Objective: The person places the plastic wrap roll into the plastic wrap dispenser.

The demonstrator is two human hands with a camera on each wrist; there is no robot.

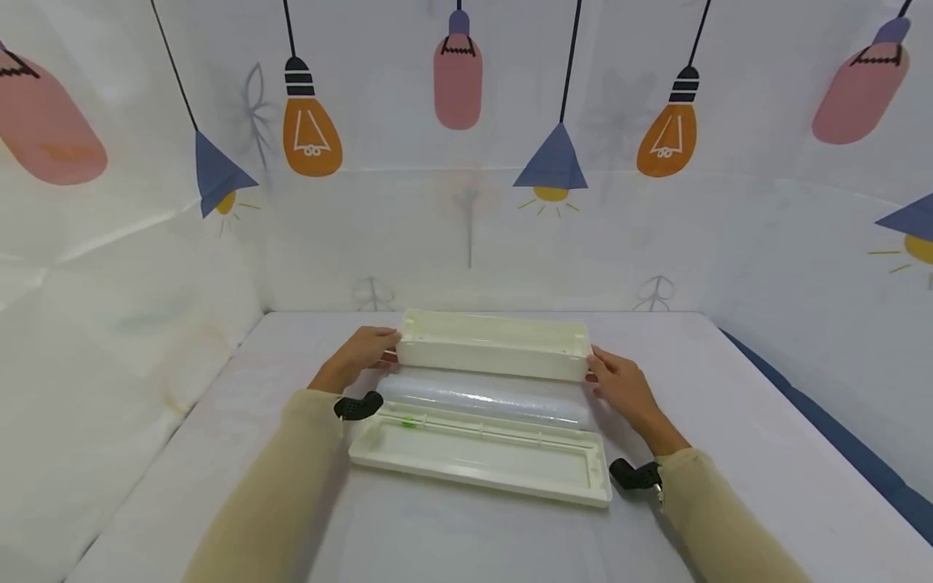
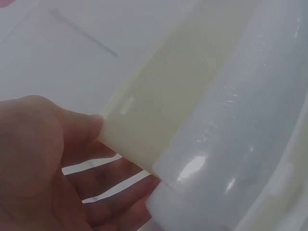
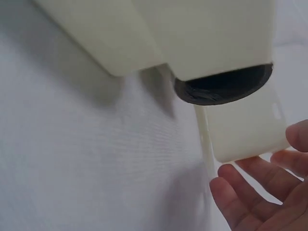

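Observation:
A long cream plastic box [image 1: 496, 358], its open side up, lies across the far part of the table. My left hand [image 1: 368, 346] holds its left end; in the left wrist view the thumb and fingers of that hand [image 2: 72, 159] touch the box's end [image 2: 144, 115]. At the opposite end, my right hand [image 1: 619, 385] grips the box with thumb and fingertips, also seen in the right wrist view. Just in front of the box lies a roll of clear plastic film [image 1: 484, 398]. Nearer still is a cream lid [image 1: 474, 457] with a ridged rail and a small green mark.
A white-covered table [image 1: 466, 542] bears everything. Behind it hangs a white sheet [image 1: 466, 227] printed with lamps and bulbs, and another stretch of sheet [image 1: 109, 324] closes the left side. Dark blue fabric [image 1: 824, 421] shows beyond the right edge.

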